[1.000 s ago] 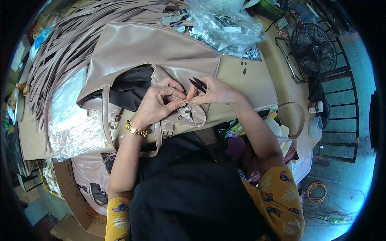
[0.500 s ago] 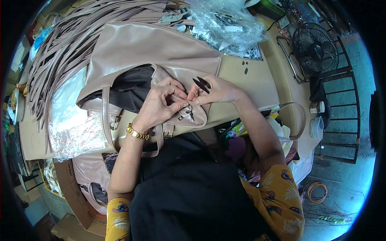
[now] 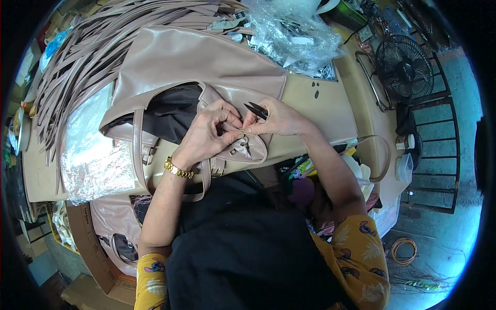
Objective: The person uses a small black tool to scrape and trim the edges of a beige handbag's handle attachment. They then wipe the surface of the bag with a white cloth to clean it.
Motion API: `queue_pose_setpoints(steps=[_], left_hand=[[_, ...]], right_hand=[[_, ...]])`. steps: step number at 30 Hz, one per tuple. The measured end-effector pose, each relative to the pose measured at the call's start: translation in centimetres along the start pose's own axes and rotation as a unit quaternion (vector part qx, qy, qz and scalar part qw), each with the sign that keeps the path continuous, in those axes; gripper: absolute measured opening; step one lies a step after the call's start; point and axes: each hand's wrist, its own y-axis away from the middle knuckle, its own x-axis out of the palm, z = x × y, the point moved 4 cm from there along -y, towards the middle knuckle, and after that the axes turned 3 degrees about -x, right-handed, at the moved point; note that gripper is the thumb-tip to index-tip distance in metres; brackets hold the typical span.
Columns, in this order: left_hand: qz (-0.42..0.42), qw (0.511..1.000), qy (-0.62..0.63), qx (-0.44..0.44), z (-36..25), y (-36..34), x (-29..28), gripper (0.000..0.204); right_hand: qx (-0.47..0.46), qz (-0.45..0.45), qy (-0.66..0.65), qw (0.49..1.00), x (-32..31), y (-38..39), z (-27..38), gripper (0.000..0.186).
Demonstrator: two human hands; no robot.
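A soft taupe leather handbag [image 3: 206, 67] lies on the beige worktop [image 3: 320, 103], its mouth open on a black lining. The left hand [image 3: 206, 137] pinches the bag's small front flap [image 3: 248, 147] between thumb and fingers. The right hand [image 3: 276, 118], just beside it, is closed on black thread snips [image 3: 257, 109] pointing back over the bag. The leather looks limp and smooth, likely to slide; the stitched flap edge under the left grip seems the firmest hold.
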Motion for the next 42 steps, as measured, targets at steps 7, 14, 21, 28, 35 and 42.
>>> queue_pose_setpoints(steps=[7,14,21,28,35,42], left_hand=[[0.009,0.999,0.022,-0.03,-0.4,-0.2,-0.1,0.019],[0.012,1.0,0.01,-0.014,-0.1,-0.1,-0.3,0.021],[-0.051,0.991,0.118,0.03,0.0,0.9,-0.6,0.014],[-0.044,0.994,-0.057,0.087,-2.9,2.3,0.2,0.02],[-0.151,0.952,-0.253,0.088,-6.6,3.8,0.6,0.026],[0.02,0.998,0.059,-0.019,-8.7,5.3,0.8,0.032]], right_hand=[[-0.006,0.013,-0.007,1.0,-0.1,0.2,0.5,0.014],[-0.005,0.062,-0.025,0.998,-0.4,0.3,0.5,0.022],[0.015,-0.059,0.004,0.998,1.2,1.6,2.0,0.019],[-0.265,-0.411,0.053,0.871,3.8,5.5,2.9,0.014],[-0.284,-0.492,0.068,0.82,2.9,5.4,5.7,0.023],[-0.138,-0.384,-0.092,0.908,4.8,4.1,0.9,0.021]])
